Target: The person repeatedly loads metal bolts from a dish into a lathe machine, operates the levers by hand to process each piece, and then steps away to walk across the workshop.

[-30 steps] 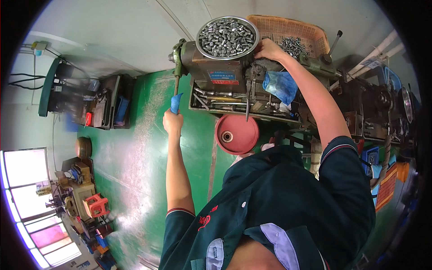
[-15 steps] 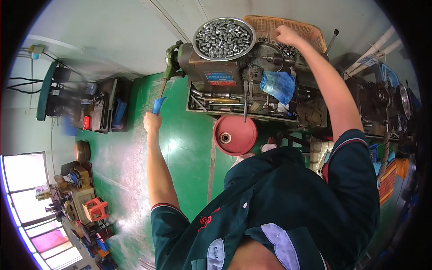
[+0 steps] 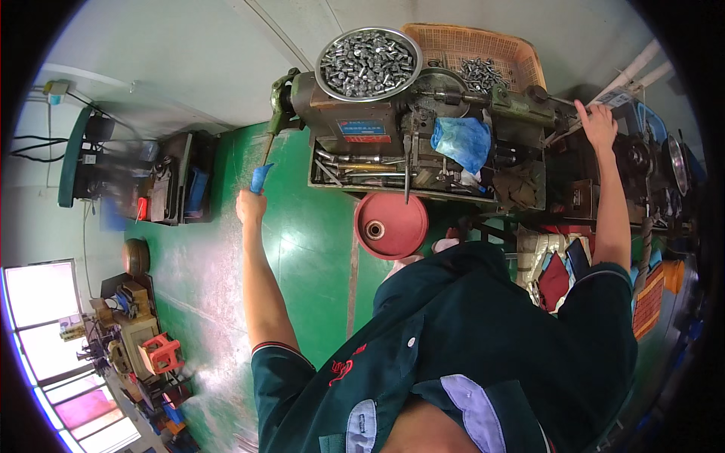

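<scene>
My left hand (image 3: 251, 205) is closed around the blue-wrapped grip (image 3: 259, 178) of a long lever, which hangs from a green bracket (image 3: 281, 106) at the left end of a small lathe (image 3: 351, 117). Far to the right, my right hand (image 3: 599, 127) has its fingers apart, at the outer end of a thin lever (image 3: 560, 100) on the lathe's green tailstock (image 3: 513, 106). One finger seems to touch that lever's end. On top of the lathe stands a round metal bowl (image 3: 320, 72) heaped with short metal parts. A tan basket (image 3: 529, 57) behind holds more small parts.
A blue cloth (image 3: 461, 141) lies on the lathe's front. Below it, a tray (image 3: 332, 185) holds rods and tools. A red round stool (image 3: 400, 226) stands on the green floor (image 3: 310, 257). Another machine (image 3: 642, 158) is at the right.
My right hand has moved from over the basket to the lathe's right end. The tailstock lever has swung from upward to pointing right. My left hand stays on its grip.
</scene>
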The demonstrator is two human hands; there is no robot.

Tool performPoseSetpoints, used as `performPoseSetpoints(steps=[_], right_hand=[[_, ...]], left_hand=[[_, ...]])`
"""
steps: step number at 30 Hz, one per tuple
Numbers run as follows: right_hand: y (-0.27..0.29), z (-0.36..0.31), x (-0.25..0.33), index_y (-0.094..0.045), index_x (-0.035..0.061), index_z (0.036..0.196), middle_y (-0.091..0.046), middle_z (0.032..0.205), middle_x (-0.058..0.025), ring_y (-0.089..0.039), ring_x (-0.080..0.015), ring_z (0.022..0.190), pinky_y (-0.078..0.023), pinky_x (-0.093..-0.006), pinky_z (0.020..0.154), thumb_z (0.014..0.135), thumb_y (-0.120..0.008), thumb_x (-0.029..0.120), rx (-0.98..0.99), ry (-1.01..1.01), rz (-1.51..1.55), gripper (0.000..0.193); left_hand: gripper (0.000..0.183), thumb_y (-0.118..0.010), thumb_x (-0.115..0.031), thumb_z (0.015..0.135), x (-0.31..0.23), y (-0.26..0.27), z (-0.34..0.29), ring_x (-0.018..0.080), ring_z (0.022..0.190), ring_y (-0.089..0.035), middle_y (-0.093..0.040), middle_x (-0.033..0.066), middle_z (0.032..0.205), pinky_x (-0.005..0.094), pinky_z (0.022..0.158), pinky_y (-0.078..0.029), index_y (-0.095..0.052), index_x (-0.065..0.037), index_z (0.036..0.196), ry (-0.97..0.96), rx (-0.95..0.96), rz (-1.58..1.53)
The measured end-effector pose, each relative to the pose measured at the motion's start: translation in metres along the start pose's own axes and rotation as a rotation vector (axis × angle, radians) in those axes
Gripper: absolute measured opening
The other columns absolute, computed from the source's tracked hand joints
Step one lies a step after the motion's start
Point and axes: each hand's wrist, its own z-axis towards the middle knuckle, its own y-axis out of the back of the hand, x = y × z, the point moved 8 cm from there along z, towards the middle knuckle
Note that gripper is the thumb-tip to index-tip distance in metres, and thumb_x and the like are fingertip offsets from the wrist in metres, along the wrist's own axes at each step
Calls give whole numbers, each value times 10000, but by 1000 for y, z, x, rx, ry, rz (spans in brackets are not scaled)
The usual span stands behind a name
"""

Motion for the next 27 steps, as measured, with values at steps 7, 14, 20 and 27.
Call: performPoseSetpoints(steps=[7, 14, 20, 27], right_hand=[[30, -38, 3, -599, 21, 748, -569, 692, -204, -552, -362, 703, -438, -408, 627, 700, -367, 634, 219, -75, 74, 657], [35, -47, 5, -607, 38, 768, -574, 712, -199, -555, -354, 726, -437, -409, 647, 697, -351, 645, 233, -149, 47, 662], [32, -49, 3, -609, 51, 823, -579, 767, -194, -551, -343, 771, -436, -401, 667, 694, -333, 660, 296, -192, 31, 680], [32, -52, 5, -609, 57, 848, -582, 796, -185, -550, -335, 792, -435, -395, 688, 688, -333, 667, 321, -240, 25, 688]], left_hand=[[150, -530, -132, 657, -4, -3, 2, 296, 750, -570, -591, 146, 770, 370, 656, -441, -614, -134, 780, -15, 20, -12], [163, -529, -124, 649, -7, 0, 0, 291, 748, -571, -593, 138, 769, 365, 656, -441, -616, -139, 786, -29, 10, -23], [155, -529, -126, 649, -7, -2, 1, 292, 750, -571, -594, 137, 761, 366, 657, -441, -620, -130, 775, -31, 14, -15], [147, -538, -138, 652, -10, 0, 1, 298, 742, -570, -591, 151, 758, 367, 653, -441, -622, -127, 773, -36, 2, -18]])
